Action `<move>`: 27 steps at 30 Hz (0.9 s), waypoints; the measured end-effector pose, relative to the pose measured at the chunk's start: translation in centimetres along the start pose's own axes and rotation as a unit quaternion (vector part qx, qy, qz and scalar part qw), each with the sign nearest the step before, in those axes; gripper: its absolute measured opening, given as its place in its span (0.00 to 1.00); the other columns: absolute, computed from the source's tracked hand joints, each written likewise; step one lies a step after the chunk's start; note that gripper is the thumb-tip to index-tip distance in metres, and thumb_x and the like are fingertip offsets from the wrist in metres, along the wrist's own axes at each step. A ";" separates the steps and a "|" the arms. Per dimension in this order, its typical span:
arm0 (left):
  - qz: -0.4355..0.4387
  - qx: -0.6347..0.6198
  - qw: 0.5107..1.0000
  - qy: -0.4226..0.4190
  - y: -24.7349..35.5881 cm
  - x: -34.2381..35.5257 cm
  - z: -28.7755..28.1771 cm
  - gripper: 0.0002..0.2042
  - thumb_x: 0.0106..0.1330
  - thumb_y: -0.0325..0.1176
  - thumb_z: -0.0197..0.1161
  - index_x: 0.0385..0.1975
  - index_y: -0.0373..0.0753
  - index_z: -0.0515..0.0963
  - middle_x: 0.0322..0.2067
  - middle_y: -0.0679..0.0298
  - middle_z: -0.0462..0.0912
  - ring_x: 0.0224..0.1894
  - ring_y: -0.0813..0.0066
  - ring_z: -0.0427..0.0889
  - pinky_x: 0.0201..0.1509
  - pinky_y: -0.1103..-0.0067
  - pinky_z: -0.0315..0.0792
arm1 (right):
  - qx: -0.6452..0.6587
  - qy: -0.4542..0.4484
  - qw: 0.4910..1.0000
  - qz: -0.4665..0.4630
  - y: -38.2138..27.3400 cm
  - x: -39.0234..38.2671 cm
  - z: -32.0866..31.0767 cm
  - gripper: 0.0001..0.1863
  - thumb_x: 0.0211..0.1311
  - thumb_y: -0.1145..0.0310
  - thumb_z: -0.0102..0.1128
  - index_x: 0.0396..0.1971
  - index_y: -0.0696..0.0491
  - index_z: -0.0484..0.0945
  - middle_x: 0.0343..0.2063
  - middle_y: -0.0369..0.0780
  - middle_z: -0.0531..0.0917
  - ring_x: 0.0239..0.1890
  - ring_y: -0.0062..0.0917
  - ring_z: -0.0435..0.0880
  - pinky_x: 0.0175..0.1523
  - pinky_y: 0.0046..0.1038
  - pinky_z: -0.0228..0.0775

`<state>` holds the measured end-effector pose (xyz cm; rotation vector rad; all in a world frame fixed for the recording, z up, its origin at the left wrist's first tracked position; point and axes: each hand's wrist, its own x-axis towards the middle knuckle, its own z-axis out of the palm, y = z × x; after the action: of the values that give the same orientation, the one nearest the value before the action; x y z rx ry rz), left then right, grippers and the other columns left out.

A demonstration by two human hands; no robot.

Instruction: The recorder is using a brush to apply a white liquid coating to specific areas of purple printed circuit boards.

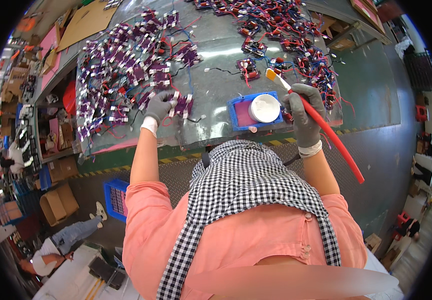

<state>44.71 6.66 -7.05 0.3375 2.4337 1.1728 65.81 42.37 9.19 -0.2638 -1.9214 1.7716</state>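
Grey work gloves cover both my hands. My left hand [160, 106] is closed on the edge of a purple circuit board [183, 106] with white connectors, at the near side of the metal table. In my right hand [307, 114] is a brush [332, 134] with a long red handle, pale ferrule and yellowish bristles. Its bristles point up and to the left, above the boards. Just left of that hand, a round white tub [265, 108] stands in a shallow blue tray [237, 121] with a pinkish bottom.
Many wired purple boards [126, 65] cover the table's left side, and another heap [276, 25] lies at the far right. One board [247, 69] sits apart beyond the tray. A blue crate [116, 200] stands on the floor at left; further left is another person [58, 250].
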 end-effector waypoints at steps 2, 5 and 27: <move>-0.071 0.242 0.967 0.049 -2.9 1.4 0.2 0.19 0.56 0.39 0.69 0.48 0.49 0.79 0.42 0.59 0.83 0.42 0.59 0.82 0.47 0.66 0.74 | 0.001 0.000 1.000 0.021 0.3 -0.1 -1.0 0.07 0.63 0.75 0.54 0.40 0.58 0.75 0.26 0.35 0.81 0.28 0.14 0.78 0.35 0.17 0.72; -0.129 0.375 0.914 0.087 2.6 2.5 0.9 0.23 0.58 0.42 0.66 0.54 0.49 0.74 0.51 0.56 0.76 0.51 0.51 0.78 0.53 0.60 0.71 | -0.059 0.017 0.997 0.046 3.2 -1.3 -2.9 0.06 0.63 0.75 0.53 0.37 0.58 0.77 0.24 0.34 0.80 0.27 0.12 0.77 0.33 0.17 0.70; 0.003 0.416 0.905 -0.083 23.1 24.6 24.0 0.46 0.42 0.55 0.72 0.62 0.40 0.65 0.62 0.49 0.63 0.58 0.55 0.75 0.56 0.64 0.74 | -0.506 -0.037 0.855 -0.108 8.0 -4.0 -3.7 0.08 0.49 0.69 0.66 0.31 0.49 0.81 0.22 0.35 0.80 0.27 0.30 0.77 0.35 0.31 0.70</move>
<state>34.96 46.87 -8.67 0.6500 2.6405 0.0216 69.43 44.73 0.55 -0.3095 -2.6496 0.4874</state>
